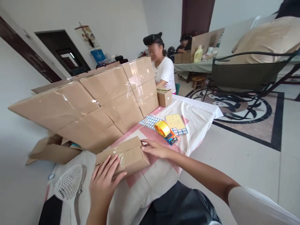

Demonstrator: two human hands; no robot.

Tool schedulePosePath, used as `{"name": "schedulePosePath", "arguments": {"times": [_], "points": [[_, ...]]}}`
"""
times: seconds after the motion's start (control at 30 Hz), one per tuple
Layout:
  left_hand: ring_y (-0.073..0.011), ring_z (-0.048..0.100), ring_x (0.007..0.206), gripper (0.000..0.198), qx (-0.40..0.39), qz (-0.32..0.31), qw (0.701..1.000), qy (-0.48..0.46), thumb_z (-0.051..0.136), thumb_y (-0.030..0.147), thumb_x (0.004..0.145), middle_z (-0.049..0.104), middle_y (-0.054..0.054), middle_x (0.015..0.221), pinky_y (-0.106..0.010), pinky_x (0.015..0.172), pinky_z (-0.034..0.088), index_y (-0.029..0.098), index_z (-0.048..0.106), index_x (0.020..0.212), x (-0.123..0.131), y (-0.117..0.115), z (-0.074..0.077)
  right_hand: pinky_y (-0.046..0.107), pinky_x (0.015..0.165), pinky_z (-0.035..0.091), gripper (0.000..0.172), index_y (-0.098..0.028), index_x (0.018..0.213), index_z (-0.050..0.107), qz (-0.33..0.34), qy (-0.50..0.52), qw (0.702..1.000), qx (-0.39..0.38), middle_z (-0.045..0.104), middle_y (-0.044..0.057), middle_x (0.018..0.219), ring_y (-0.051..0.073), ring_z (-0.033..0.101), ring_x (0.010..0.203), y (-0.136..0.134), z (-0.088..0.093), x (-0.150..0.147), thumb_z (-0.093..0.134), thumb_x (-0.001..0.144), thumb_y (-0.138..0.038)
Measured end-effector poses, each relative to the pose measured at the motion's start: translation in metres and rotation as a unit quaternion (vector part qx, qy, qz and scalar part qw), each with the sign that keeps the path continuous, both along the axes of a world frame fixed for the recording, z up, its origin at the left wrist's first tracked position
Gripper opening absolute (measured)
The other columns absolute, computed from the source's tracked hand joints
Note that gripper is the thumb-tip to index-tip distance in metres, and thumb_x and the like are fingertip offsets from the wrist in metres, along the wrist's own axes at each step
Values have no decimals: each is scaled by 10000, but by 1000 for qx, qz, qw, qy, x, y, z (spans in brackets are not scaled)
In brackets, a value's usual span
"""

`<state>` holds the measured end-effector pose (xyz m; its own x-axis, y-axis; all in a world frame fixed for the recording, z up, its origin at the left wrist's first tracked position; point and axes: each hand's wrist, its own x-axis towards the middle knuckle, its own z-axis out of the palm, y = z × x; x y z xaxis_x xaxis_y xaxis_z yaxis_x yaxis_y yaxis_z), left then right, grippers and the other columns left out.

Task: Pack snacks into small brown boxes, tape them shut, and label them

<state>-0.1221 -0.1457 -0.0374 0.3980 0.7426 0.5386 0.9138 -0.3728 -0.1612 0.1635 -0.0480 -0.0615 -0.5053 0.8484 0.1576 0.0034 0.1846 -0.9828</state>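
A small closed cardboard box [132, 156] lies on the cloth in front of me, with clear tape across its top near the left end. My left hand [105, 172] rests open on that end, fingers spread over the tape and thumb along the near side. At the box's right end, my right hand [154, 148] touches the corner with its fingers stretched out. Beyond this hand lies a roll of yellow tape in an orange and blue tape dispenser [166, 132], beside a yellow sheet [175, 121] and a blue-edged label sheet [151, 122].
A wall of taped cardboard boxes [112, 106] stands along the table's far side. A white perforated scoop [69, 184] lies at left, near an open carton [53, 150]. Behind the boxes sits another person [165, 70]. An armchair [243, 75] stands at right.
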Motion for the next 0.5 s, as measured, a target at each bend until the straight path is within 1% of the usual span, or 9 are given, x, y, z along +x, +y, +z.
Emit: {"name": "schedulePosePath", "arguments": {"times": [0.07, 0.13, 0.2, 0.27, 0.3, 0.33, 0.4, 0.47, 0.5], "points": [[-360, 586, 1326, 667, 4, 14, 1000, 7, 533, 602, 963, 602, -106, 1475, -491, 1067, 402, 288, 434, 1544, 5, -5, -6, 340, 830, 555, 276, -212, 1097, 691, -33, -11, 999, 33, 755, 79, 1074, 235, 715, 973, -3, 0, 17, 664, 891, -393], [-395, 560, 1336, 772, 4, 47, 999, 11, 503, 629, 962, 555, -143, 1518, -547, 1078, 380, 284, 278, 1616, 13, -14, -11, 311, 747, 527, 145, -204, 896, 686, -109, -33, 988, 101, 743, 45, 868, 204, 696, 805, 3, 2, 46, 613, 897, -329], [-419, 547, 1329, 789, -3, 78, 997, 6, 504, 603, 968, 551, -171, 1515, -589, 1070, 377, 280, 224, 1631, 20, -23, -13, 312, 754, 505, 189, -204, 824, 647, -251, -78, 954, 145, 717, 41, 812, 195, 668, 770, 16, 2, 86, 534, 930, -312], [-426, 539, 1325, 749, -27, 93, 995, -5, 491, 567, 977, 552, -176, 1508, -596, 1050, 395, 288, 236, 1624, 25, -28, -9, 342, 806, 503, 199, -195, 932, 635, -401, -162, 894, 119, 722, 79, 917, 226, 672, 864, 32, -1, 126, 507, 949, -346], [-423, 540, 1320, 717, -43, 94, 995, -10, 469, 550, 985, 552, -174, 1505, -587, 1038, 408, 294, 248, 1617, 26, -28, -5, 369, 840, 504, 239, -180, 1034, 624, -445, -223, 863, 82, 720, 117, 1014, 260, 673, 951, 40, -3, 143, 537, 940, -382], [-417, 545, 1308, 684, -56, 94, 994, -14, 443, 531, 993, 558, -169, 1495, -573, 1024, 421, 301, 259, 1611, 27, -26, -1, 402, 872, 503, 350, -161, 1139, 598, -464, -288, 837, 39, 703, 160, 1113, 305, 663, 1041, 47, -5, 156, 594, 911, -426], [-404, 582, 1234, 629, -64, 96, 993, -10, 397, 490, 1000, 608, -169, 1413, -553, 996, 437, 302, 296, 1591, 29, -18, 8, 472, 916, 497, 678, -121, 1324, 508, -448, -398, 800, -32, 642, 238, 1264, 399, 626, 1164, 57, -10, 170, 732, 803, -492], [-387, 615, 1128, 583, -51, 103, 993, 5, 371, 447, 998, 663, -166, 1285, -549, 985, 434, 289, 353, 1559, 34, -7, 16, 517, 937, 493, 930, -105, 1473, 379, -415, -440, 794, -64, 610, 273, 1318, 449, 618, 1194, 62, -14, 169, 807, 734, -473], [-380, 621, 1092, 563, -44, 103, 994, 12, 364, 428, 995, 679, -163, 1235, -550, 985, 428, 278, 384, 1538, 37, -1, 20, 527, 939, 495, 985, -103, 1528, 308, -407, -434, 801, -70, 615, 277, 1315, 453, 628, 1188, 64, -16, 166, 807, 741, -423]]}}
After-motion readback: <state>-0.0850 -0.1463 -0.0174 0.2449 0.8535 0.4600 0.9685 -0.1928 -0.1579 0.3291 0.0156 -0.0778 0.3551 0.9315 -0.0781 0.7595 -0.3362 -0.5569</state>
